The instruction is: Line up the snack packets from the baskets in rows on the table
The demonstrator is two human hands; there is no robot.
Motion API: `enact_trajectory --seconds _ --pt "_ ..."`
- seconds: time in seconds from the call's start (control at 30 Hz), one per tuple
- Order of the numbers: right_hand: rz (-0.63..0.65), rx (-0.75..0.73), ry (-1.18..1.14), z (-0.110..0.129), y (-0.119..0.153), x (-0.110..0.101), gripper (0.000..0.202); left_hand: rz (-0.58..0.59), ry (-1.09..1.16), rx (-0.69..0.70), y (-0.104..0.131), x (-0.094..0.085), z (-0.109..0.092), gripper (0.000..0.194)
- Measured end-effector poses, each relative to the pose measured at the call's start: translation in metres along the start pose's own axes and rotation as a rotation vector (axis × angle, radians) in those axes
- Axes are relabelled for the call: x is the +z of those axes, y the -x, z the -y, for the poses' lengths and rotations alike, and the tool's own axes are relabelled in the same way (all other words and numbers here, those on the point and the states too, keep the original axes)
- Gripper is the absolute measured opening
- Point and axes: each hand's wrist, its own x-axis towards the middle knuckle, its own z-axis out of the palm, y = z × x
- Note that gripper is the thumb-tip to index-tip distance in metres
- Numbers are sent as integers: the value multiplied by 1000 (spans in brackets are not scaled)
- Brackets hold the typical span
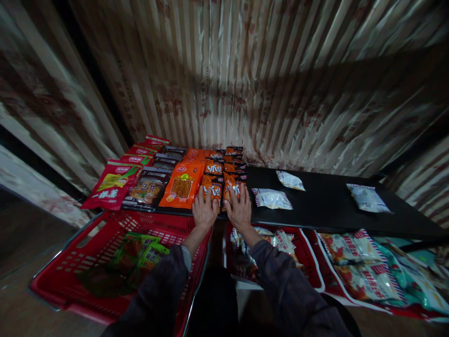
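My left hand (204, 210) rests with spread fingers on the front small orange-and-black snack bag (212, 183). Beside it, my right hand (239, 207) lies the same way on the front bag of the neighbouring row (234, 179). Both rows run back along a black shelf (315, 196). Left of them are large orange bags (182, 180), then dark clear-windowed packs (146, 186), then red bags (115, 184) at the shelf's left end. The fingers cover part of the front bags.
Three whitish packets (272, 199) lie apart on the shelf's right part. Below the shelf stand a red basket (80, 248) with green packets (136, 255) and red trays (312, 262) of snack bags (368, 276). A striped curtain (224, 84) hangs behind.
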Motion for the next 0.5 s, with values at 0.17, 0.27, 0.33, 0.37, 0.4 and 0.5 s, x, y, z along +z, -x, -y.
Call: enact_trajectory --seconds 0.17,0.27,0.33,0.37,0.4,0.5 --pt "20 5 -16 -1 -2 -1 50 14 0 -13 0 -1 -1 52" --pt "41 4 -21 -1 -3 -3 51 34 -7 -18 0 -1 -2 52" --pt "46 5 -16 -1 -3 -3 51 36 -12 -25 -1 -1 -3 52" --pt "43 8 -14 0 -3 -4 51 34 -15 -31 0 -1 -3 52" --pt "37 15 -14 1 -3 -4 50 28 -17 -35 0 0 -3 52" --pt "25 29 -18 2 -2 -4 49 9 -19 -39 0 1 -4 51"
